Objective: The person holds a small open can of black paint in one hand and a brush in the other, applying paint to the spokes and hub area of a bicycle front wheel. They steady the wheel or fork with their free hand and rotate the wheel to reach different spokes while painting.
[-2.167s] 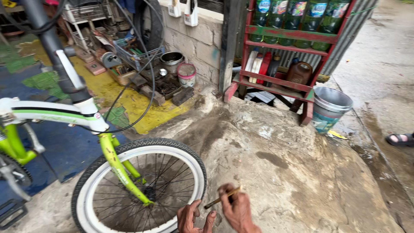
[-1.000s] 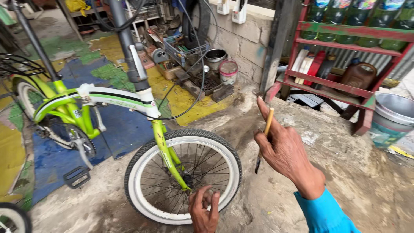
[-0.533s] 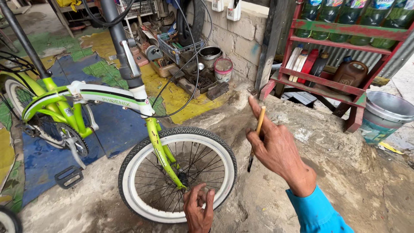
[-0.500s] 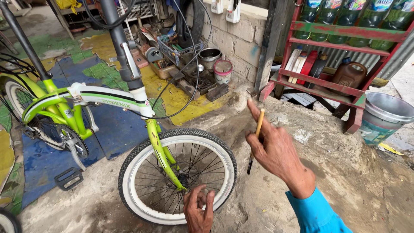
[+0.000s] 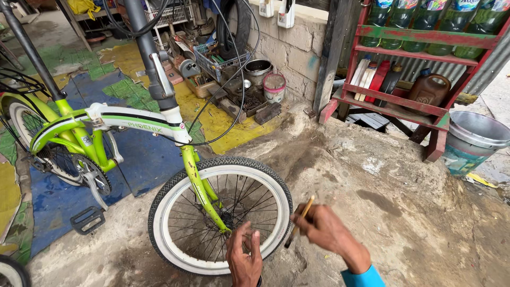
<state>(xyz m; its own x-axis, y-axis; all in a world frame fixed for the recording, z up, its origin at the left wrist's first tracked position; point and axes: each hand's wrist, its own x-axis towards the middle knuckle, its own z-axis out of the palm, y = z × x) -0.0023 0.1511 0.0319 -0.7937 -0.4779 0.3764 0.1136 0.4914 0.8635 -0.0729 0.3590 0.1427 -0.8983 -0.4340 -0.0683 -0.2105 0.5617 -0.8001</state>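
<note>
Apparently loose left hand [image 5: 244, 260] at the front wheel [image 5: 220, 215]; right hand [image 5: 324, 231] gripping a thin tool [image 5: 299, 221].

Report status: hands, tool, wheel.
Left hand open at the front wheel spokes, empty. Right hand gripping a thin tool, clear of the tire. Nothing between hands and wheel.
</note>
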